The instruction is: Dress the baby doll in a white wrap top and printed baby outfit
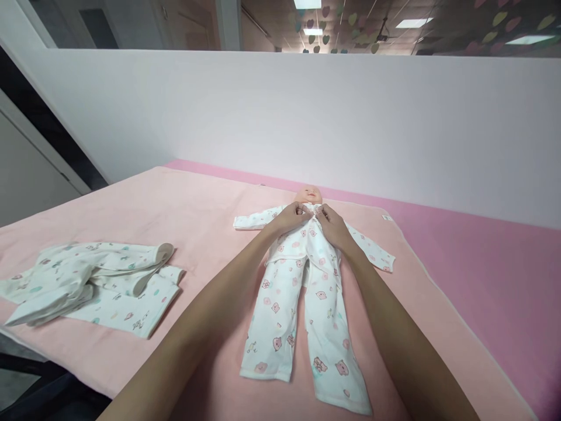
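Observation:
A baby doll lies on its back on a pink blanket, dressed in a white two-piece suit printed with pink bears. Both my arms reach out to its chest. My left hand pinches the top's front edge just under the doll's chin, fingers closed. My right hand grips the matching edge right beside it, fingers closed as well. The two hands almost touch at the neckline. The doll's sleeves spread out to both sides and the trouser legs point toward me.
A loose pile of white baby clothes with small coloured prints lies on the blanket at the left. A darker pink sheet covers the right side. A white partition wall stands behind the surface.

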`<state>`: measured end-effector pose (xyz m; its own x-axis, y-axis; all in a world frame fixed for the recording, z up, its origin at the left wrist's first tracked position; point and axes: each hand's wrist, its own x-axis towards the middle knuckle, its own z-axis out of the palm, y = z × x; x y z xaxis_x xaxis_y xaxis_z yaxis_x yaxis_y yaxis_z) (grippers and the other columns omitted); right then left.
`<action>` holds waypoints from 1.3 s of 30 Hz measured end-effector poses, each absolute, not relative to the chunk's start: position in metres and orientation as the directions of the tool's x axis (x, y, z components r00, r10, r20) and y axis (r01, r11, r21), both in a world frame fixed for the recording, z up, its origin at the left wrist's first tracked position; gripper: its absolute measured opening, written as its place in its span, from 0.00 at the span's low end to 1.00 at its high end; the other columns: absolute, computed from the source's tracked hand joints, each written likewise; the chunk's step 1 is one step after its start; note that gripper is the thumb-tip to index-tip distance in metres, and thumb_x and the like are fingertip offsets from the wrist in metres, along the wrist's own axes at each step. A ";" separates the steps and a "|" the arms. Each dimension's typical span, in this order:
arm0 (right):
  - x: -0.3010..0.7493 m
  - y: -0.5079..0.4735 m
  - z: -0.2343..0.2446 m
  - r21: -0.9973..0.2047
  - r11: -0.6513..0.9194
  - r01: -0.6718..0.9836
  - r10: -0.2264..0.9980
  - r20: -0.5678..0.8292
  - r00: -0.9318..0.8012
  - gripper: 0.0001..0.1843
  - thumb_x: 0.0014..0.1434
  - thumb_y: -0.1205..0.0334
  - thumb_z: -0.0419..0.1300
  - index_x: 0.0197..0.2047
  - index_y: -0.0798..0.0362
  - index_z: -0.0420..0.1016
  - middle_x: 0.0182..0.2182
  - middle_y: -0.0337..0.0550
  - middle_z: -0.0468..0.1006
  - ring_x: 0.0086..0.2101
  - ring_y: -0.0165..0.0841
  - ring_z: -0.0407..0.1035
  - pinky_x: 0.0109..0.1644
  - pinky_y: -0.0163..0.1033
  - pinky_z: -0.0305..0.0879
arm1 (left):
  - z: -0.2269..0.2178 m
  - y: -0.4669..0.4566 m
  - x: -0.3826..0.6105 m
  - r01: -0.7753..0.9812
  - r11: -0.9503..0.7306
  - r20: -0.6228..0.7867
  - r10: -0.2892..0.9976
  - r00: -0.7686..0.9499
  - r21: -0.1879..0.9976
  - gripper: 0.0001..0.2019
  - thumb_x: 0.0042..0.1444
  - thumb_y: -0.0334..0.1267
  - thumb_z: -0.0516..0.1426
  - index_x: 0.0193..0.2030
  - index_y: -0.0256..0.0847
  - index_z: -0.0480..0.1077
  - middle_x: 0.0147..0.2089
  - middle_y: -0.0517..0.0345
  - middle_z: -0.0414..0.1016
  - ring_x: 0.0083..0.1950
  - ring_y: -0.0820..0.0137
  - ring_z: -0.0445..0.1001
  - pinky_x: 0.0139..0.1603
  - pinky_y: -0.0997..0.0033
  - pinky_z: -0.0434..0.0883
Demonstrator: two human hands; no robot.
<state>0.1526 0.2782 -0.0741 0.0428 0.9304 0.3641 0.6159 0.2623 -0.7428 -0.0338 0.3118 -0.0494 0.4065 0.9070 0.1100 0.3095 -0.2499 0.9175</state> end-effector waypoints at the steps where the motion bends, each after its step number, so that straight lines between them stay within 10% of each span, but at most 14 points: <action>1: 0.152 0.277 -0.073 -0.704 0.270 0.657 0.923 0.383 0.031 0.14 0.72 0.50 0.51 0.36 0.47 0.64 0.33 0.39 0.72 0.37 0.39 0.67 0.45 0.44 0.61 | -0.050 0.311 -0.033 0.315 -0.240 0.103 0.913 0.395 0.918 0.11 0.61 0.44 0.64 0.38 0.42 0.68 0.32 0.63 0.64 0.33 0.71 0.63 0.34 0.73 0.60; 12: 0.193 0.314 -0.054 -0.595 0.250 0.764 0.930 0.366 -0.019 0.14 0.66 0.57 0.61 0.53 0.51 0.74 0.55 0.54 0.79 0.52 0.45 0.72 0.55 0.50 0.69 | -0.052 0.337 -0.028 0.438 -0.295 0.161 0.935 0.317 0.849 0.18 0.62 0.50 0.64 0.51 0.42 0.70 0.46 0.53 0.79 0.44 0.65 0.77 0.41 0.70 0.69; 19: 0.202 0.328 -0.045 -0.573 0.337 0.747 0.929 0.332 -0.164 0.12 0.65 0.51 0.65 0.44 0.48 0.84 0.44 0.47 0.83 0.43 0.41 0.74 0.50 0.47 0.70 | -0.058 0.373 -0.025 0.384 -0.527 0.354 0.827 0.436 0.758 0.08 0.63 0.42 0.62 0.45 0.43 0.80 0.50 0.54 0.84 0.50 0.63 0.79 0.52 0.66 0.72; 29: 0.186 0.341 -0.074 -0.821 0.302 0.485 0.938 0.347 0.004 0.15 0.65 0.47 0.64 0.45 0.49 0.80 0.48 0.46 0.83 0.46 0.40 0.74 0.57 0.47 0.69 | -0.067 0.374 -0.018 0.320 -0.566 0.441 0.810 0.386 0.760 0.10 0.65 0.42 0.60 0.43 0.42 0.82 0.42 0.56 0.86 0.37 0.68 0.77 0.44 0.68 0.72; 39: 0.181 0.335 -0.080 -0.883 0.203 0.423 0.961 0.262 0.087 0.17 0.62 0.45 0.68 0.46 0.48 0.79 0.47 0.46 0.84 0.48 0.41 0.76 0.55 0.46 0.72 | -0.061 0.367 -0.024 0.244 -0.475 0.343 0.833 0.434 0.846 0.12 0.65 0.43 0.59 0.42 0.42 0.84 0.46 0.55 0.86 0.47 0.64 0.80 0.49 0.68 0.72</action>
